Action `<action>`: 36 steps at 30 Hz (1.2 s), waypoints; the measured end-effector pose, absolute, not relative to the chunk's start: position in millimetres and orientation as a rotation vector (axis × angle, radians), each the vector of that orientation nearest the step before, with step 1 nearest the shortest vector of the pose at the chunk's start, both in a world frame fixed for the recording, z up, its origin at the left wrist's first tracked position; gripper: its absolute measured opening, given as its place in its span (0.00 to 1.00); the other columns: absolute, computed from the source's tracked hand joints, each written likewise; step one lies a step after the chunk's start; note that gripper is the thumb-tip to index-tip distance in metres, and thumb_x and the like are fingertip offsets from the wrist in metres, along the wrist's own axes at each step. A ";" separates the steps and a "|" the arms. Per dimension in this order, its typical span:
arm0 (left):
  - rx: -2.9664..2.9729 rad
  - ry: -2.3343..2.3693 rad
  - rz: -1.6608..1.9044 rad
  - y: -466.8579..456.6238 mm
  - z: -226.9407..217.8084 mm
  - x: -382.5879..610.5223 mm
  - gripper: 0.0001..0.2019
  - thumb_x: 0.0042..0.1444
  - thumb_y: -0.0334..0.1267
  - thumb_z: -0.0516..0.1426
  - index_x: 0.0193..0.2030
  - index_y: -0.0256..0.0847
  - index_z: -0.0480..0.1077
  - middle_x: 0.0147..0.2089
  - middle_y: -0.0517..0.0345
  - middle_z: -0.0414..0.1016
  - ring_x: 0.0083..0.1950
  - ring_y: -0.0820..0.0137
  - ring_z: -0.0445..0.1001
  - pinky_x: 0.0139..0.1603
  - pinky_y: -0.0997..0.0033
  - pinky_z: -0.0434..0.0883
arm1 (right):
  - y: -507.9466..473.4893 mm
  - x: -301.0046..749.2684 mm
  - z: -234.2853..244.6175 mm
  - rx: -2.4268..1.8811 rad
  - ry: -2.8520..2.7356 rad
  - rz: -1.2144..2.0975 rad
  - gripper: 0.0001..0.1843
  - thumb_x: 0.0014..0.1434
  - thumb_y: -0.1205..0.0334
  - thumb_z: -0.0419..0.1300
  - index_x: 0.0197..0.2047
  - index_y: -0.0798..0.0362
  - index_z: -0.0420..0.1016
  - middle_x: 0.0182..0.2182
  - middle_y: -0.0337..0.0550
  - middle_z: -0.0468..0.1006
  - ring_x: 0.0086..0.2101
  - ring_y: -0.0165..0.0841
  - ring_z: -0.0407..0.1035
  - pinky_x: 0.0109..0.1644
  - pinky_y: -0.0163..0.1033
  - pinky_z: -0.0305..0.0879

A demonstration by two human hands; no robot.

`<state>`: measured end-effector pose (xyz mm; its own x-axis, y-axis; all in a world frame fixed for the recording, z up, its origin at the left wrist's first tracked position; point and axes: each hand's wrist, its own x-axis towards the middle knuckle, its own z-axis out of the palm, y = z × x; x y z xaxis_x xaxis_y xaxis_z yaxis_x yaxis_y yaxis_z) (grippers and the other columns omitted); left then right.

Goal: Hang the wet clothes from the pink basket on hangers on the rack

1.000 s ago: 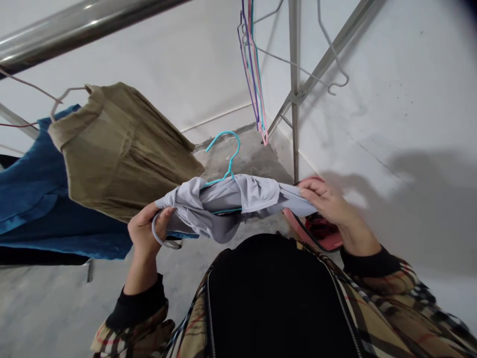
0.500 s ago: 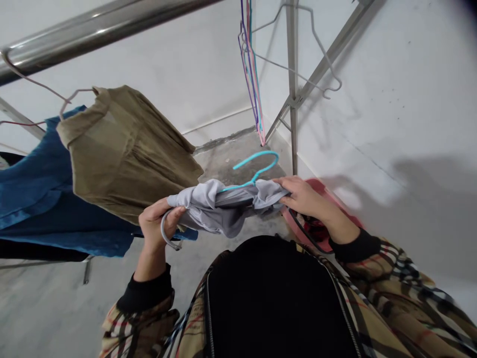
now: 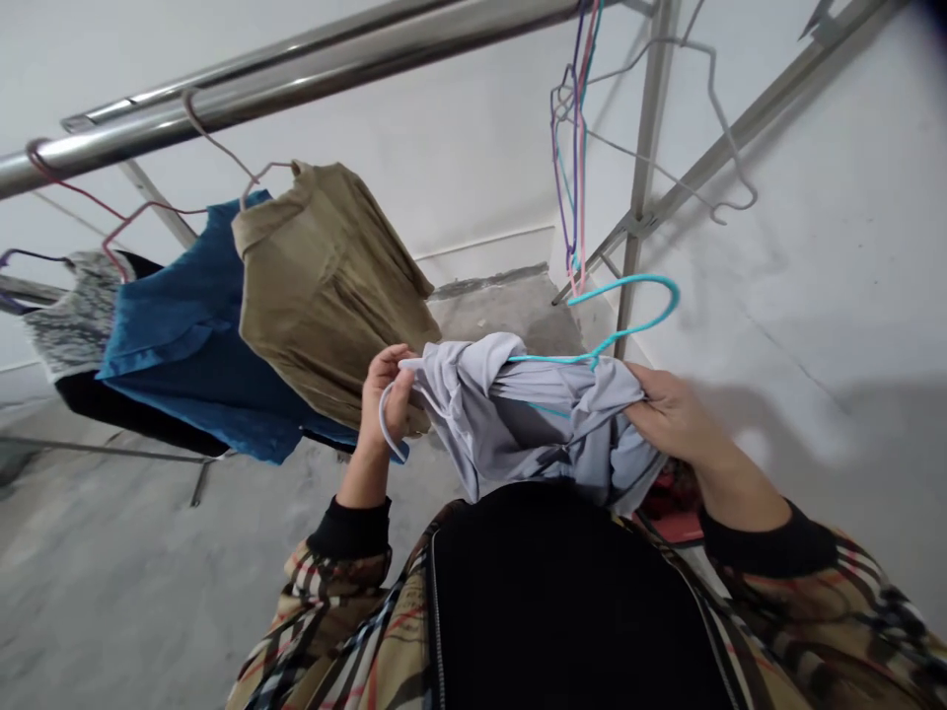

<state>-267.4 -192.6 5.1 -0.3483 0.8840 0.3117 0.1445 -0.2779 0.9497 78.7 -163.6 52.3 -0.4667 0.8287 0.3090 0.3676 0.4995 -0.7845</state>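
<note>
A light grey garment [image 3: 503,424] is bunched up in front of my chest, gripped at both ends. My left hand [image 3: 389,394] pinches its left end, and a grey cord loop hangs by the fingers. My right hand [image 3: 670,409] holds the right end, fingertips partly hidden by cloth. A turquoise clothes hanger [image 3: 628,320] sits inside the garment. Its hook rises above the fabric, and a bit of its lower bar shows through the opening.
Along the metal rail [image 3: 318,74] hang an olive shirt [image 3: 326,266], a blue shirt [image 3: 192,345] and a black-and-white patterned garment [image 3: 74,316]. Purple, pink and turquoise hangers [image 3: 575,168] and a grey hanger [image 3: 721,108] hang at right. A red basin [image 3: 677,528] is partly hidden behind my right arm.
The view has shifted, bringing more of the rail and hanging clothes into sight. The grey garment hangs more spread out below my hands, and more of the turquoise hanger shows.
</note>
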 end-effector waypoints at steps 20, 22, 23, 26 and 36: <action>1.690 1.610 0.943 -212.5 15.6 -329.2 0.24 0.37 0.38 0.69 0.46 0.48 0.79 0.37 0.51 0.81 0.35 0.61 0.79 0.32 0.63 0.76 | -173.4 100.1 42.2 -1.070 -2.139 0.768 0.18 0.57 0.66 0.53 0.48 0.48 0.76 0.35 0.42 0.82 0.34 0.37 0.76 0.39 0.38 0.71; 1.627 1.458 0.954 -224.2 23.0 -332.5 0.29 0.38 0.41 0.69 0.52 0.49 0.76 0.44 0.48 0.80 0.42 0.58 0.80 0.38 0.59 0.78 | -173.7 98.2 39.6 -1.093 -2.138 0.717 0.18 0.56 0.67 0.53 0.47 0.48 0.77 0.33 0.42 0.82 0.32 0.37 0.76 0.38 0.38 0.71; 1.578 1.332 0.930 -228.0 25.3 -329.8 0.32 0.38 0.43 0.70 0.55 0.48 0.74 0.48 0.46 0.79 0.46 0.56 0.79 0.43 0.56 0.77 | -173.8 97.5 38.4 -1.104 -2.137 0.697 0.18 0.56 0.67 0.52 0.47 0.48 0.77 0.31 0.42 0.81 0.31 0.37 0.75 0.37 0.38 0.70; 1.378 1.156 0.986 -225.6 21.1 -303.5 0.34 0.40 0.44 0.70 0.57 0.45 0.71 0.54 0.42 0.76 0.54 0.55 0.75 0.54 0.53 0.73 | -173.6 95.4 36.5 -1.118 -2.135 0.664 0.17 0.56 0.67 0.52 0.46 0.49 0.77 0.29 0.42 0.80 0.28 0.36 0.74 0.35 0.37 0.69; 1.091 1.510 1.508 -179.8 -35.9 -195.5 0.29 0.44 0.45 0.68 0.53 0.40 0.68 0.50 0.49 0.75 0.55 0.58 0.73 0.53 0.63 0.71 | -176.1 70.3 31.8 -1.084 -2.186 0.642 0.19 0.58 0.67 0.51 0.50 0.49 0.75 0.39 0.46 0.83 0.39 0.40 0.78 0.41 0.40 0.72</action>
